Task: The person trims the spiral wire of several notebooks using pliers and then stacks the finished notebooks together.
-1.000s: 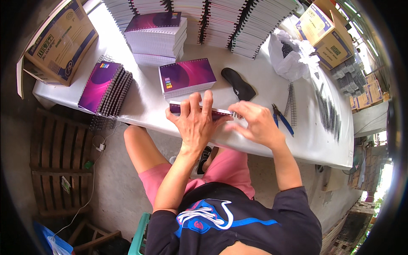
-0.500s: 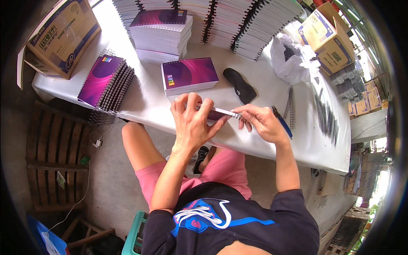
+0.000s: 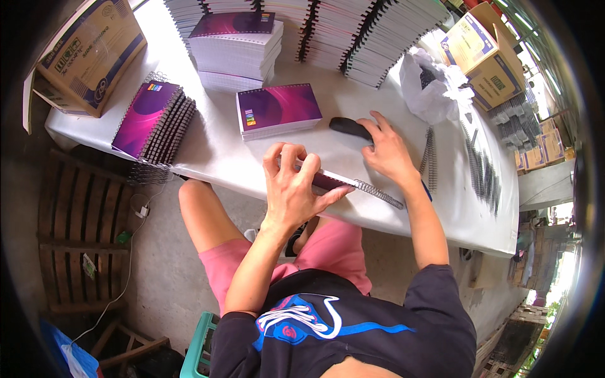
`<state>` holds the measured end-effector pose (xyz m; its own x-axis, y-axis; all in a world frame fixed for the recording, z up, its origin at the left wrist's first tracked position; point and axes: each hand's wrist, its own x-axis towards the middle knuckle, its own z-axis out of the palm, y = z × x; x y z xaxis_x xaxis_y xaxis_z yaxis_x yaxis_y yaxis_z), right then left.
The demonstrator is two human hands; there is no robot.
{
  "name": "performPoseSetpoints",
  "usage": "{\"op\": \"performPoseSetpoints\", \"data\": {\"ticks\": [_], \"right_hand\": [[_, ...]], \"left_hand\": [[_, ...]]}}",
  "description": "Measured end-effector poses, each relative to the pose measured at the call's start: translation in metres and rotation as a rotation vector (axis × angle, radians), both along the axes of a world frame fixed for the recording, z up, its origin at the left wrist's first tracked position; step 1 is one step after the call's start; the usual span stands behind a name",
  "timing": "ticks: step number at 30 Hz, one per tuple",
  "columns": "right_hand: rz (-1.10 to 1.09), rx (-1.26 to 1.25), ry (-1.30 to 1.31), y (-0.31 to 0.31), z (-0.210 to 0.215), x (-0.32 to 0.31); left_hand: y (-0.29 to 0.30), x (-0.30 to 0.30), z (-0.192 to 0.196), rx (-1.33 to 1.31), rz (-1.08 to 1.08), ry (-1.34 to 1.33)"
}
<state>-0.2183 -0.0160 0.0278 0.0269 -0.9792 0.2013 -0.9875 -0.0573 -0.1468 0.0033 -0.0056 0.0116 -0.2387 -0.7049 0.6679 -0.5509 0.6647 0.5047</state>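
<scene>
My left hand pinches a small spiral-bound notebook edge-on above the table's front edge, thumb below and fingers on top. A dark wire coil runs out past the notebook's right end, its free end over the tabletop. Farther back, my right hand is closed over the right end of a black, curved handheld tool, which lies at the table. My fingers hide the tool's other end. Just left of it sits a short stack of purple-covered punched notebooks.
A taller notebook stack and bound books stand behind. Coil-bound notebooks lie at left, near a cardboard box. At right are loose coils, a white plastic bag and another box.
My right hand has left the coil and moved up to the black tool, which has turned and shifted slightly. The coil now sticks out freely from the notebook in my left hand.
</scene>
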Motion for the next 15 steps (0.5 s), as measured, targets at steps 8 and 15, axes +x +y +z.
{"op": "performPoseSetpoints", "data": {"ticks": [8, 15], "right_hand": [[0.233, 0.179, -1.161, 0.012, 0.009, -0.019], [0.371, 0.276, -1.178, 0.023, 0.014, 0.01]], "left_hand": [[0.001, 0.001, 0.001, 0.012, -0.02, 0.013], [0.001, 0.007, 0.0, 0.051, -0.092, 0.01]]}}
